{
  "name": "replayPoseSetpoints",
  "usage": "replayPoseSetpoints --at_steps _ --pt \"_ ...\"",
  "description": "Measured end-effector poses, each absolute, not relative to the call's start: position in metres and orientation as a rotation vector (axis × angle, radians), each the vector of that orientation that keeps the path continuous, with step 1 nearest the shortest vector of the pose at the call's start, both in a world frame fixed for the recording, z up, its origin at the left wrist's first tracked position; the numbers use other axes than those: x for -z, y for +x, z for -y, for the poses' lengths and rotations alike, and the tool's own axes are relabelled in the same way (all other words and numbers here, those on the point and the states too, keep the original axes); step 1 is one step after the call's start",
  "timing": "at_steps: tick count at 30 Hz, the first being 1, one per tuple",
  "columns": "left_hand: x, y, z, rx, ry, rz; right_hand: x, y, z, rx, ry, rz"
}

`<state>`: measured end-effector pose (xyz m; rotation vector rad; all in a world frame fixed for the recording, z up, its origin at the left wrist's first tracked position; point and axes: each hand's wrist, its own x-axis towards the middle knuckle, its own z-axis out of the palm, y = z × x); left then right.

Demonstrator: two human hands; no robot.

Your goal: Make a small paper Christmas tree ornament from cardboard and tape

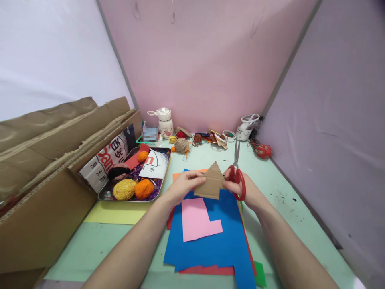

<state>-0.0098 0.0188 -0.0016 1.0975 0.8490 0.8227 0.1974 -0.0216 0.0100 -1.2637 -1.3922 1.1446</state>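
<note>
Between my hands is a brown cardboard piece (211, 181) with a pointed top, held above the paper stack. My left hand (190, 182) pinches its left edge between thumb and fingers. My right hand (236, 182) has red-handled scissors (239, 176) hooked on its fingers, blades pointing up and slightly parted. Its thumb and fingertips also reach the cardboard's right edge. Under my hands lies blue paper (210, 251) with cut edges. On top of that rests a pink paper piece (195, 220) with a notch cut out. Red paper (210, 270) shows beneath the blue.
To the left, a metal tray (161, 188) holds yarn balls and paper, with yellow paper (117, 212) under it. Cardboard sheets (45, 216) stand along the left side. A white bottle (165, 123), twine ball (182, 145), tape roll (229, 135) and red bundle (262, 151) sit at the back.
</note>
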Motion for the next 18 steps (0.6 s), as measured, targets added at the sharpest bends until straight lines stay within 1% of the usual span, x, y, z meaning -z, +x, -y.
replayPoseSetpoints --at_steps 3,5,7,11,14,18 --pt "0.002 -0.013 -0.019 -0.672 1.178 -0.807 -0.01 0.195 0.02 -1.044 -1.257 1.298" --pt "0.002 -0.012 -0.02 -0.775 1.099 -0.822 -0.01 0.193 0.02 -0.973 -1.283 1.19" --pt "0.002 -0.009 -0.023 -0.969 0.94 -0.859 -0.009 0.191 0.021 -0.966 -1.318 1.169" --pt "-0.001 -0.004 -0.024 -1.254 0.726 -0.87 -0.003 0.18 0.031 -1.208 -1.301 1.361" --pt "-0.003 0.0 -0.02 -1.346 0.72 -0.881 0.001 0.167 0.042 -1.43 -1.271 1.492" --pt "-0.003 0.003 -0.015 -1.411 0.698 -0.922 0.003 0.154 0.052 -1.566 -1.28 1.572"
